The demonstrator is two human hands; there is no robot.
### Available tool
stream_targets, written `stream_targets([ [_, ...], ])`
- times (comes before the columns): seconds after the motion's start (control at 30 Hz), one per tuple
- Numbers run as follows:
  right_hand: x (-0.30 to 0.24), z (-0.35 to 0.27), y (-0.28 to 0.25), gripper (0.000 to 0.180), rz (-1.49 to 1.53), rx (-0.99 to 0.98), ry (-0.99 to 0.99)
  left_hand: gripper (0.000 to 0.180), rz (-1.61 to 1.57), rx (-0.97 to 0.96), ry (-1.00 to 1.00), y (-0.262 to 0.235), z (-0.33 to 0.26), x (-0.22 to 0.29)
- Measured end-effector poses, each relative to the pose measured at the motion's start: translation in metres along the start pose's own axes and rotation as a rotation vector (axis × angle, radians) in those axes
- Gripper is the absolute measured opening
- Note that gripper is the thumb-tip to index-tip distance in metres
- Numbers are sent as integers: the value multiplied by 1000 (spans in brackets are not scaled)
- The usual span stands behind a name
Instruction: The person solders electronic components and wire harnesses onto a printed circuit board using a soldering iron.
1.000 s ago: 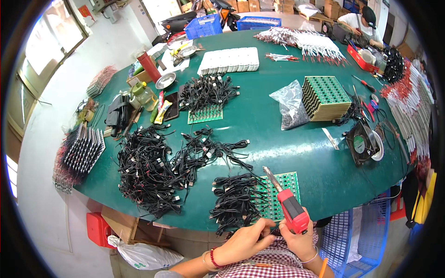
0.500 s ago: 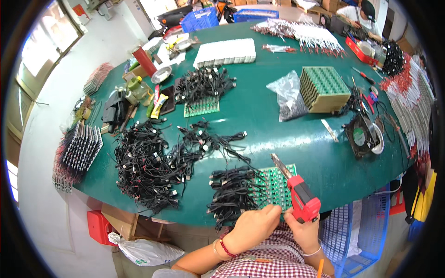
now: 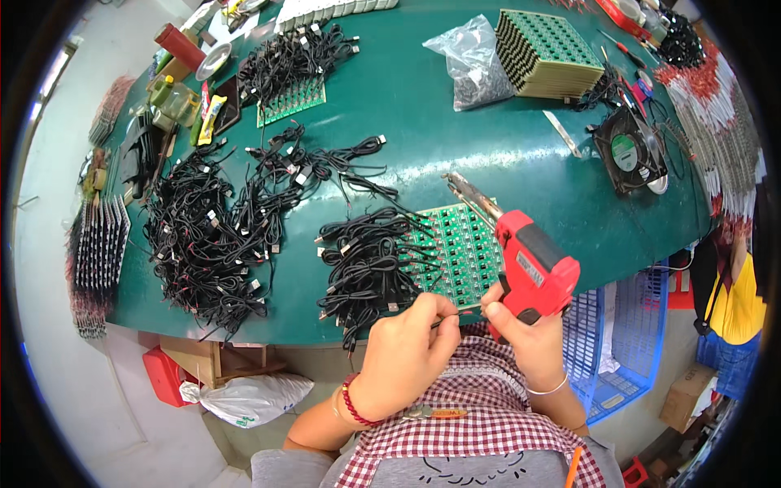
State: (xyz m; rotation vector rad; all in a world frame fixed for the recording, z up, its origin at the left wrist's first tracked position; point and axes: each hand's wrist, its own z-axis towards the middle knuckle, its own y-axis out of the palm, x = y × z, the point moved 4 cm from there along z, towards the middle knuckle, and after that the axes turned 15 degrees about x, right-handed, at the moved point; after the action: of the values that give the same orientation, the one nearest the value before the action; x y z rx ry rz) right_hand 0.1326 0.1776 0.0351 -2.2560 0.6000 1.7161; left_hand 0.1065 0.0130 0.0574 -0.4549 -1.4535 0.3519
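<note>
A red and black soldering gun (image 3: 533,264) is gripped in my right hand (image 3: 529,337), its metal tip pointing up and left over the far edge of a green circuit board panel (image 3: 460,244). My left hand (image 3: 409,350) is closed in a pinch at the panel's near edge, with a short dark length of what looks like thin black cable at the fingertips. Black cables (image 3: 370,268) lie bundled along the panel's left side, their thin wire ends reaching onto it. My fingers hide the near edge of the panel in part.
A big heap of black USB cables (image 3: 203,244) lies to the left. Farther back are a second cable-covered panel (image 3: 301,102), a stack of circuit boards (image 3: 545,57), a clear bag of small dark parts (image 3: 476,69) and a fan (image 3: 626,150). A blue crate (image 3: 626,342) stands below the table's right edge.
The view has tipped downward, so the table things sit higher in the picture. My right hand still holds the soldering gun, and my left hand stays pinched at the panel's near edge.
</note>
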Motion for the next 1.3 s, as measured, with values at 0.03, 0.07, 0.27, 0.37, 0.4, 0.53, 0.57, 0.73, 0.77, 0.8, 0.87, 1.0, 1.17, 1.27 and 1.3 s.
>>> stream_targets([
  [0.03,-1,1,0,15,-53,-36,-7,11,-60,16,-25,0,0,-3],
  [0.07,-1,1,0,15,-57,-30,1,11,-62,8,-31,0,0,-3],
  [0.27,0,-6,12,11,38,-68,68,8,-59,-8,-10,7,-1,-2],
  [0.37,0,-6,11,8,32,-52,122,10,-7,14,63,7,0,0],
  [0.4,1,-6,10,8,31,-50,124,10,-9,11,61,7,1,0],
  [0.53,3,-4,10,27,66,-53,162,11,-36,7,85,8,3,1],
  [0.57,1,-4,12,6,61,-78,106,11,-52,3,61,9,3,1],
  [0.73,-2,-4,10,10,20,-69,71,11,-65,8,94,9,2,1],
  [0.77,-2,-5,9,12,-7,-73,39,11,-61,9,96,8,2,3],
  [0.8,-2,-6,9,12,-7,-71,42,11,-61,6,93,9,2,4],
  [0.87,-2,-8,9,17,-12,-77,2,10,-70,40,152,9,4,8],
  [1.0,3,-8,2,22,-56,-105,32,10,-33,8,158,7,7,6],
  [1.17,-2,3,1,37,-39,-165,-88,11,95,-42,253,6,9,6],
  [1.27,-5,-1,4,47,-139,-204,-163,12,116,-50,282,7,7,10],
  [1.3,-1,-2,4,42,-128,-177,-158,12,125,-46,291,7,7,11],
])
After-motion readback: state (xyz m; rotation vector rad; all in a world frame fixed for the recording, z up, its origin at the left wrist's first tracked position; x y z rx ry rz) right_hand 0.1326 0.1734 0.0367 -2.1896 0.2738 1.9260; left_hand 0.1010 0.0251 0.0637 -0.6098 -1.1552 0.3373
